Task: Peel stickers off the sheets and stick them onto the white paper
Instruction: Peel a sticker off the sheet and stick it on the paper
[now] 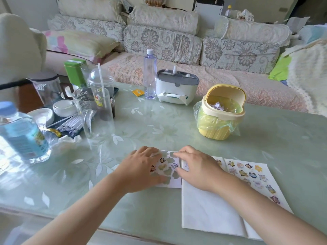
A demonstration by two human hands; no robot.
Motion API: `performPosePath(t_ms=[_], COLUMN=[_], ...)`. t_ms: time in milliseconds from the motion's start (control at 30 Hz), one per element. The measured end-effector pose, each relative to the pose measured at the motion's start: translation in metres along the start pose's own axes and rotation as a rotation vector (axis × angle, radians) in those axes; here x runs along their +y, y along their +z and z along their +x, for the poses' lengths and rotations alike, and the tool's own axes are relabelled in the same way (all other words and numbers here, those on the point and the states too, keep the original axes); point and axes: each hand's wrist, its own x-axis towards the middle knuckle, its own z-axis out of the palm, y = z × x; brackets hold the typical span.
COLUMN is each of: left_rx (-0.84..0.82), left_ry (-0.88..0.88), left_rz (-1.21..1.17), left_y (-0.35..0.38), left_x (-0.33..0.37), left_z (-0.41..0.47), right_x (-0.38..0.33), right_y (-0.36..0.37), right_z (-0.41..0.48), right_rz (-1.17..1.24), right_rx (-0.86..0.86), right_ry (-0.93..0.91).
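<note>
The glass-topped table (159,121) is crowded at far left, yet open room is left around the work. The white paper (208,209) is laid near right, with stickers seen on its far side. Just left of it, the sticker sheet (169,167), judged thin, light and floppy, is pressed flat by the left hand (141,167), fingers spread. The right hand (198,168) is set at the sheet's top edge; whether a sticker is pinched cannot be told. A corner is best lifted by fingernail.

A domestic living room is indicated. A floral-upholstered sofa (162,43) with loose cushions is seen at 12 o'clock behind the worktop (159,124), on which a tissue dispenser (177,89), drinking cups and bottles are placed.
</note>
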Motion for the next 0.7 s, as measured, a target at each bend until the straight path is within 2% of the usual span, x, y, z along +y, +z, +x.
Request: performPosePath(t_ms=[133, 233, 333, 500, 633, 700], left_rx=[0.041, 0.069, 0.092, 0.151, 0.159, 0.225], left_ry=[-0.046, -0.096, -0.148, -0.136, -0.134, -0.131], left_rz=[-0.037, -0.090, -0.147, -0.149, -0.121, -0.163], left_y=[-0.003, -0.006, -0.010, -0.010, -0.010, -0.013], left_x=[-0.004, -0.003, -0.002, -0.003, -0.004, -0.002], left_z=[-0.001, -0.002, -0.004, -0.006, -0.009, -0.009], right_x=[-0.004, -0.007, -0.010, -0.021, -0.031, -0.034], right_y=[-0.001, -0.001, 0.003, 0.014, 0.015, 0.011], right_z=[0.005, 0.005, 0.003, 0.010, 0.016, 0.017], right_rz=[0.007, -0.035, 0.022, 0.279, 0.606, 0.717], right_rx=[0.038, 0.012, -0.010, 0.061, 0.095, 0.107], right_ry=[0.095, 0.153, 0.171, 0.255, 0.313, 0.328])
